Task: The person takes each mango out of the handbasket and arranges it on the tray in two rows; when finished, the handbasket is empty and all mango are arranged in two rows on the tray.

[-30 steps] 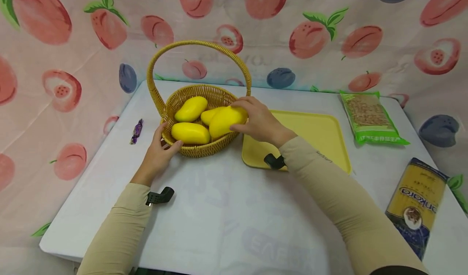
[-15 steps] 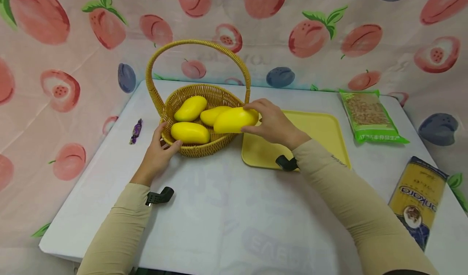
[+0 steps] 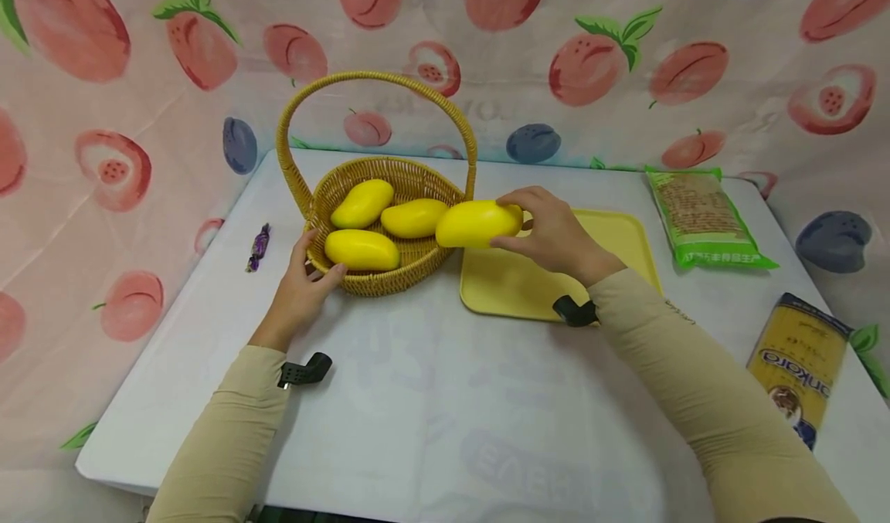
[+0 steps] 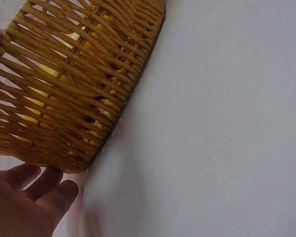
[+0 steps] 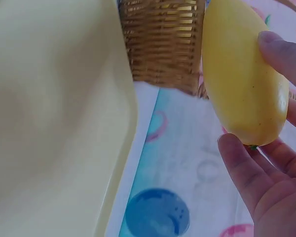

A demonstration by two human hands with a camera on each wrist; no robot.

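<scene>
Basket (image 3: pixel 384 282) with three mangoes (image 3: pixel 361 250), one mango (image 3: pixel 478 223) in right fingers (image 5: pixel 244 170)

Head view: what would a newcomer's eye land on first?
Probably the yellow mango that the right hand holds at the right side of the wicker basket. Next comes the basket with its tall handle, three more mangoes inside and the left hand at its near left side. Big printed fruits dot the backdrop behind the table.
</scene>
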